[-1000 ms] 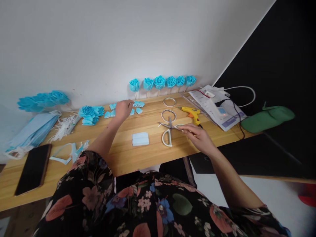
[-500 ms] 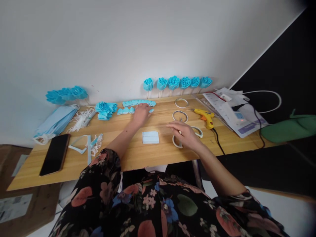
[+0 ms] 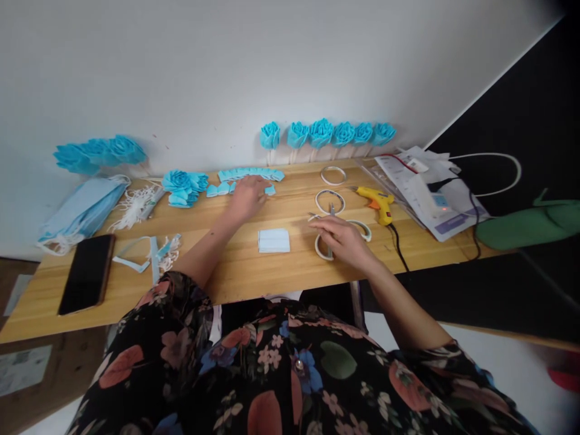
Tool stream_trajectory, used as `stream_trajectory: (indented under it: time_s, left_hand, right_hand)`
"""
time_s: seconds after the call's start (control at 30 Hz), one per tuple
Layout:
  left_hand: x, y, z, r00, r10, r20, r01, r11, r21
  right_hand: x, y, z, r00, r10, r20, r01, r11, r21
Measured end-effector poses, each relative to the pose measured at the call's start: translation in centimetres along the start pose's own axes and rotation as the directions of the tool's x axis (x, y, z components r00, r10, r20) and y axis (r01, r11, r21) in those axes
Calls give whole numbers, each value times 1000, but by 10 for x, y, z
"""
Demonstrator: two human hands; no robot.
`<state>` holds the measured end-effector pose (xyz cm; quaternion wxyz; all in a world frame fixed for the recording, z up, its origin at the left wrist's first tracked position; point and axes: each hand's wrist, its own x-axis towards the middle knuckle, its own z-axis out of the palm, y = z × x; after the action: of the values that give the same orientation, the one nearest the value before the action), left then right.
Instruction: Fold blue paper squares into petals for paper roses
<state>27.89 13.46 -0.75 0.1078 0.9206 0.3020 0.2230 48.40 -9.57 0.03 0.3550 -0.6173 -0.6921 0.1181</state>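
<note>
Along the back of the wooden table, my left hand [image 3: 248, 199] lies over a short row of folded light blue petals [image 3: 219, 191], fingers reaching forward and slightly apart. One small blue piece [image 3: 270, 190] shows just right of its fingertips. Behind is a longer row of overlapping petals [image 3: 251, 174]. My right hand [image 3: 341, 240] is closed in a pinch above scissors [image 3: 365, 231] with pale loop handles. A thin tip [image 3: 313, 215] shows at its fingers, too small to name. Between the hands lies a flat stack of pale blue fabric rectangles [image 3: 273, 240].
Finished blue flowers [image 3: 321, 133] on sticks lean on the wall, more blossoms [image 3: 185, 187] at left. Tape rolls [image 3: 333, 176], a yellow glue gun [image 3: 379, 202] and a power strip [image 3: 430, 196] are at right. Masks [image 3: 84, 208], elastic loops [image 3: 133, 205] and a phone [image 3: 87, 273] are at left.
My left hand has slid a little left along the petals, uncovering a blue piece at its right. My right hand stays over the scissors, still pinched. The view has shifted slightly.
</note>
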Motion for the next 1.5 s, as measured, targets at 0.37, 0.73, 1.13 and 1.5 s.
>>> stream_trajectory:
  time_s: [0.37, 0.73, 1.13, 1.5]
  left_hand:
    - [-49, 45, -3, 972, -185, 142, 233, 758, -610]
    - [-75, 41, -9, 935, -211, 286, 349, 697, -626]
    - [-75, 42, -8, 939, -160, 303, 328, 675, -661]
    - [-76, 41, 2, 929, -198, 313, 371, 537, -758]
  right_hand:
    - [52, -35, 40, 950, 72, 305, 18, 958, -285]
    - [57, -34, 46, 933, 68, 352, -4, 984, -181]
    - [49, -23, 41, 960, 60, 273, -41, 996, -76]
    - [53, -14, 43, 969, 232, 82, -246, 917, 314]
